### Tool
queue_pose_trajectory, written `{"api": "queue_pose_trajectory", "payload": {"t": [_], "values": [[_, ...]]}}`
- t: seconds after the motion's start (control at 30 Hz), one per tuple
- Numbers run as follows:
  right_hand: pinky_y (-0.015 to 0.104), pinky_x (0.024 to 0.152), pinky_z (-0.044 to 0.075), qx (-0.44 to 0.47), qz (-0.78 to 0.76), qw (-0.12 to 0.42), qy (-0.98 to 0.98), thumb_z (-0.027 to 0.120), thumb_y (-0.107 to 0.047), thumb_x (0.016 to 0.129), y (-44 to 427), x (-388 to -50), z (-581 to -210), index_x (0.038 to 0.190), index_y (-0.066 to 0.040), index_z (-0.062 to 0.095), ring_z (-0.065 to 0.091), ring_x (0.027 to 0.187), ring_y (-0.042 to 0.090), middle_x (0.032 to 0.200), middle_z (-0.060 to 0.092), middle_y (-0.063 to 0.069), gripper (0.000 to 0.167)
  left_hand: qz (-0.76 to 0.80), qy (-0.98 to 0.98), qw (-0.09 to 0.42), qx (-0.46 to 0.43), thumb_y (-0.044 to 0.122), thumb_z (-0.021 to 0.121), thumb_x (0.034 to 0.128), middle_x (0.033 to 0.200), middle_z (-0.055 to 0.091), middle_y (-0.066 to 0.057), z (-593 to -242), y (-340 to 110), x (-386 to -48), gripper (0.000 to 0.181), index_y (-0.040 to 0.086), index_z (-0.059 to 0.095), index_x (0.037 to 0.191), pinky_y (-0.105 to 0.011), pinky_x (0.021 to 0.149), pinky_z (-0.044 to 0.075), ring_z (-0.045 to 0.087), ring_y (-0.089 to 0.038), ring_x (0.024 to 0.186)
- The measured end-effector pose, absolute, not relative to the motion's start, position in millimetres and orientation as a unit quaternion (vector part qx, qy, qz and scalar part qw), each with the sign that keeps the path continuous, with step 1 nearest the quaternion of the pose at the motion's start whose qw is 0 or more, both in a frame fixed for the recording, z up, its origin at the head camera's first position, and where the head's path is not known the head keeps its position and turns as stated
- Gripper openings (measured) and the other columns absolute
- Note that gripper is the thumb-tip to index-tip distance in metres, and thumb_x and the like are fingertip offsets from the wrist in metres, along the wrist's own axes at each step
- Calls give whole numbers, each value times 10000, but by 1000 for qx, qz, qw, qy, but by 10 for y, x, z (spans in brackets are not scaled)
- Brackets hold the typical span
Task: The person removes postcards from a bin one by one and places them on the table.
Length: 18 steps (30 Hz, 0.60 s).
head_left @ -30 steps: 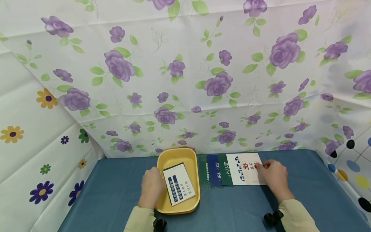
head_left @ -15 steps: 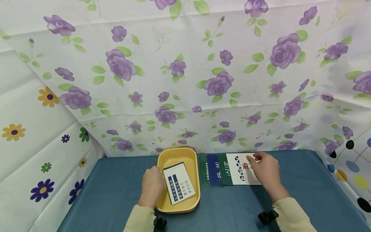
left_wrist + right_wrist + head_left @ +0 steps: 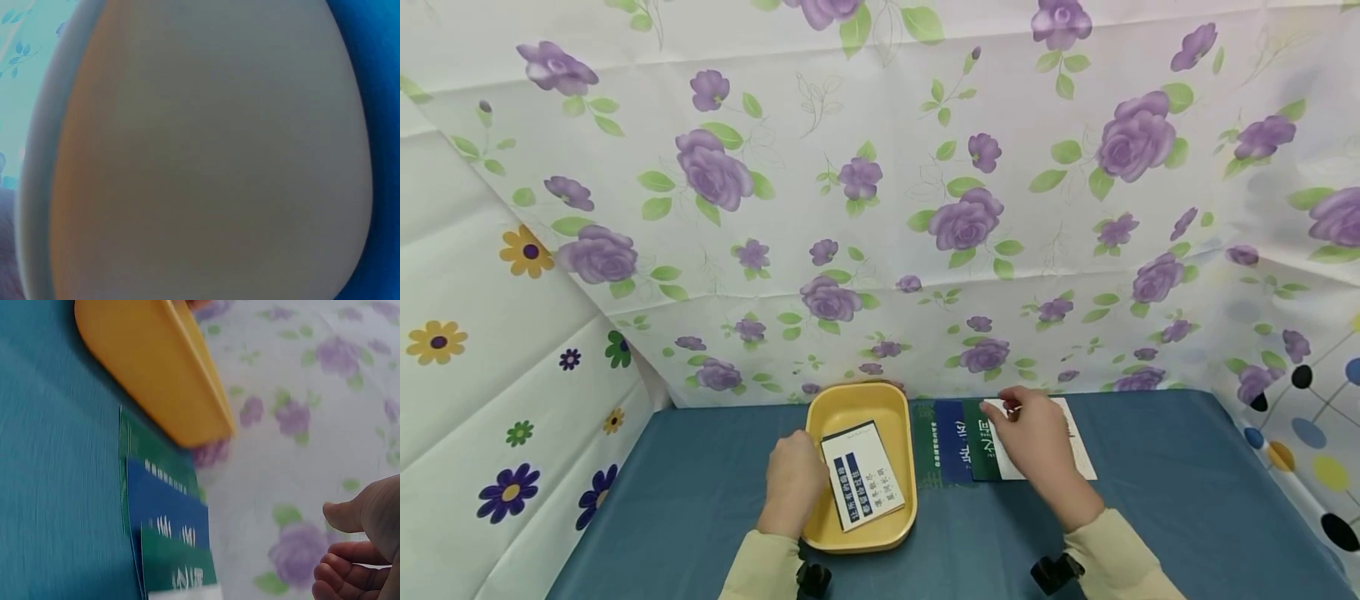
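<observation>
My left hand (image 3: 793, 487) grips the left rim of a yellow tray (image 3: 859, 404). The tray's outer wall (image 3: 219, 156) fills the left wrist view. Inside it lies a white booklet (image 3: 862, 477) with dark blue blocks of print, set aslant. Right of the tray, overlapping booklets lie in a row: a green one (image 3: 927, 458), a blue one (image 3: 952, 462), another green one (image 3: 985, 467) and white ones at the right end (image 3: 1081, 450). Over the white ones is my right hand (image 3: 1037, 437), partly hiding them. Its thumb and fingers (image 3: 350, 553) stand apart, holding nothing.
A blue cloth (image 3: 722, 467) covers the table. Behind it hangs a white curtain (image 3: 902, 333) with purple flowers, close to the tray and booklets. A daisy-patterned sheet (image 3: 467, 425) borders the left side, a dotted one (image 3: 1311, 467) the right.
My right hand has let go of the right end of the white booklets and moved left over the row. The left hand and the tray stay in place.
</observation>
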State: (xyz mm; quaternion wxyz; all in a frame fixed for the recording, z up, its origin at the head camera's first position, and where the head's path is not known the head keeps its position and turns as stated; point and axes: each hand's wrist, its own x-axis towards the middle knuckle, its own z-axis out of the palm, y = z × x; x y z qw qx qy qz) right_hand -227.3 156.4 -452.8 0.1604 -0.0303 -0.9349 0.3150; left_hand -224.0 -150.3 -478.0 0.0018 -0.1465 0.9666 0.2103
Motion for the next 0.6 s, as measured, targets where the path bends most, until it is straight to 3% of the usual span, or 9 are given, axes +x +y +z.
{"api": "queue_pose_trajectory", "payload": {"t": [0.33, 0.6], "values": [[288, 611, 482, 5, 325, 134, -936, 695, -391, 816, 1070, -2248, -4528, 1032, -134, 671, 566, 695, 111, 880, 651, 11, 336, 207, 967, 6, -152, 18, 637, 815, 698, 611, -131, -4790, -1513, -2247, 147, -52, 620, 943, -262, 401, 447, 572, -170, 513], [320, 719, 529, 48, 314, 106, -942, 720, -384, 794, 667, -2178, -4574, 1098, -114, 663, 630, 888, 161, 984, 654, 24, 411, 212, 966, 1, -147, 7, 625, 818, 656, 592, -114, -4782, -1514, -2248, 91, -41, 621, 895, -253, 391, 432, 568, -167, 495]]}}
